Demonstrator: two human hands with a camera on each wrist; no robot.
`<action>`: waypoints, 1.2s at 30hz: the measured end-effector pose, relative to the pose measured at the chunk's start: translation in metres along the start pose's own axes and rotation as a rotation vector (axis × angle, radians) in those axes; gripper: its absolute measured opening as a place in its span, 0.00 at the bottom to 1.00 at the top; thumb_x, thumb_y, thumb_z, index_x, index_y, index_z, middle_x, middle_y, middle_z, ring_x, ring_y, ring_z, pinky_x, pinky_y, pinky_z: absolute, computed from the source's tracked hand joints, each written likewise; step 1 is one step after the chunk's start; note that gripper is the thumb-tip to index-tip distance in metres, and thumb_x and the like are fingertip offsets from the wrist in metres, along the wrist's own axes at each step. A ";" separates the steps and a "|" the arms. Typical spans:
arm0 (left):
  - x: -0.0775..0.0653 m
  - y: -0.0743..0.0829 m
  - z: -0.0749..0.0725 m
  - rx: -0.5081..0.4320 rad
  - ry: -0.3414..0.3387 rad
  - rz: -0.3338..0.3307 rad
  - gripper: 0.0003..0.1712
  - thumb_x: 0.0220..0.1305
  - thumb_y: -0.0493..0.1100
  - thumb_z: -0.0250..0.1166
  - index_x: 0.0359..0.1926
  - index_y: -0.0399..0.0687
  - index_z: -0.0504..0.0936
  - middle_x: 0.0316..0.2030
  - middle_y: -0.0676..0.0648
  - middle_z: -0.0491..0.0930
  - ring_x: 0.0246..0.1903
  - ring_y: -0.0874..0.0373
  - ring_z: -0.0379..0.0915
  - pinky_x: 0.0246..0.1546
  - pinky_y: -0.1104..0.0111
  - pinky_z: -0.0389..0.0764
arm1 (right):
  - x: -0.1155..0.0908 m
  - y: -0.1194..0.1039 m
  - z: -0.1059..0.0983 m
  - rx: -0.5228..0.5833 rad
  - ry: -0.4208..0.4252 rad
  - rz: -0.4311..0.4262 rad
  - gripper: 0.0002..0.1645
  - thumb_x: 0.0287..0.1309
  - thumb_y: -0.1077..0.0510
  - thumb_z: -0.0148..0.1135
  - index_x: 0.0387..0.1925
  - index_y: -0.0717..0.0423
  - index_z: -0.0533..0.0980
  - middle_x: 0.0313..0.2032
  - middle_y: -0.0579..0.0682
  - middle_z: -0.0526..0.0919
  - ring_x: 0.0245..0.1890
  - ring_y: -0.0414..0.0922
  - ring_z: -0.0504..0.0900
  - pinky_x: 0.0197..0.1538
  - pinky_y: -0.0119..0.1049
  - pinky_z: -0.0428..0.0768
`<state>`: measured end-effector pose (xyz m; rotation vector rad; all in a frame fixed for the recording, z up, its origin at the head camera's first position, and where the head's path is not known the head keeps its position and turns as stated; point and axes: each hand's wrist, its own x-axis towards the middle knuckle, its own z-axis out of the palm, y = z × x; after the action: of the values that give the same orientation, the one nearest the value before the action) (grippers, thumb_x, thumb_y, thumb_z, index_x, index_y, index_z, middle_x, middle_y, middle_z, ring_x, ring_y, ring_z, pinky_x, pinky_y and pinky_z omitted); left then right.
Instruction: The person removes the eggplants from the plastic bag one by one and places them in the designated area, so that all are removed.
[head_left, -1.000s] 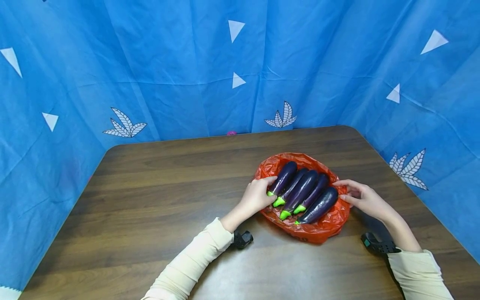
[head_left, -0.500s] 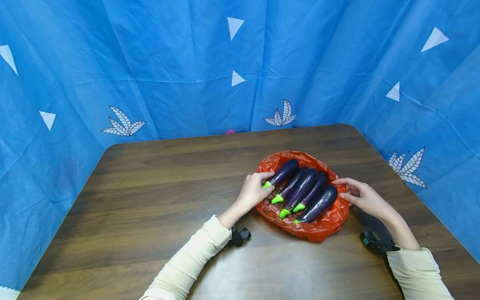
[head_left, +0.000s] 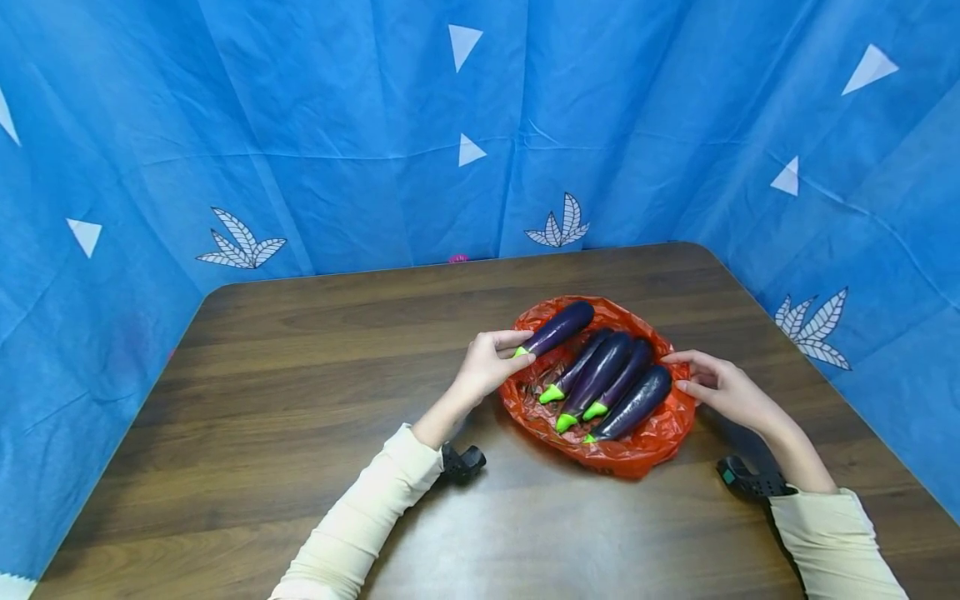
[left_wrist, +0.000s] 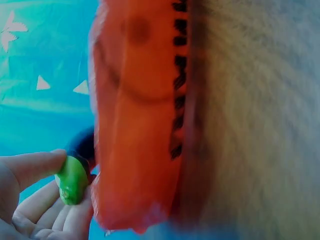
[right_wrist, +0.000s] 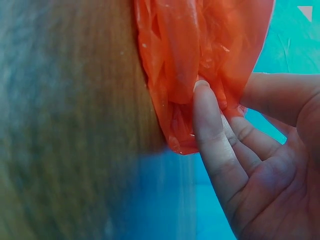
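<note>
My left hand (head_left: 480, 367) pinches one eggplant (head_left: 558, 327) near its green stem end, at the left rim of a red plastic bag (head_left: 671, 437). The left wrist view shows the green cap (left_wrist: 72, 181) between thumb and fingers, with most of the dark body hidden behind the bag wall (left_wrist: 132, 125). Several more eggplants (head_left: 600, 375) lie side by side in the rolled-open bag, stems toward me. On the right side, my right hand (head_left: 731, 396) holds the rim; in the right wrist view its thumb and fingers pinch the crumpled plastic (right_wrist: 175, 55).
The bag stands on a brown wood-grain table (head_left: 337, 400), right of its middle. A blue curtain (head_left: 337, 100) with white shapes hangs behind and at both sides. Black wrist straps (head_left: 750, 481) sit under the forearms.
My left hand has drawn the leftmost eggplant up and left, away from the others, opening a gap beside them. The right hand stays at the bag's rim.
</note>
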<state>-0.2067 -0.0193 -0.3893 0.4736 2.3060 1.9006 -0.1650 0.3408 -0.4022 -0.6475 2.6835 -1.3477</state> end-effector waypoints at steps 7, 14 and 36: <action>-0.006 0.001 -0.030 -0.134 0.051 0.012 0.23 0.57 0.28 0.64 0.55 0.28 0.74 0.53 0.33 0.73 0.51 0.42 0.72 0.47 0.66 0.75 | 0.001 0.000 0.000 -0.015 0.005 0.006 0.20 0.63 0.68 0.54 0.56 0.66 0.68 0.38 0.58 0.77 0.31 0.43 0.78 0.29 0.37 0.80; -0.016 -0.006 -0.066 -0.075 0.167 -0.021 0.22 0.56 0.27 0.64 0.54 0.29 0.75 0.51 0.33 0.74 0.49 0.43 0.74 0.46 0.67 0.75 | 0.001 0.000 -0.001 -0.005 0.006 0.007 0.19 0.63 0.68 0.53 0.56 0.66 0.68 0.37 0.57 0.78 0.30 0.43 0.78 0.29 0.37 0.80; -0.025 -0.035 -0.094 0.037 0.177 -0.173 0.24 0.57 0.28 0.64 0.56 0.29 0.73 0.52 0.32 0.74 0.51 0.42 0.72 0.49 0.64 0.73 | 0.001 0.000 -0.001 -0.002 0.012 0.006 0.19 0.62 0.68 0.55 0.55 0.66 0.69 0.35 0.56 0.78 0.29 0.43 0.78 0.28 0.37 0.79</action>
<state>-0.2154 -0.1208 -0.4068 0.1075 2.4031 1.8884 -0.1664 0.3409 -0.4019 -0.6336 2.6946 -1.3521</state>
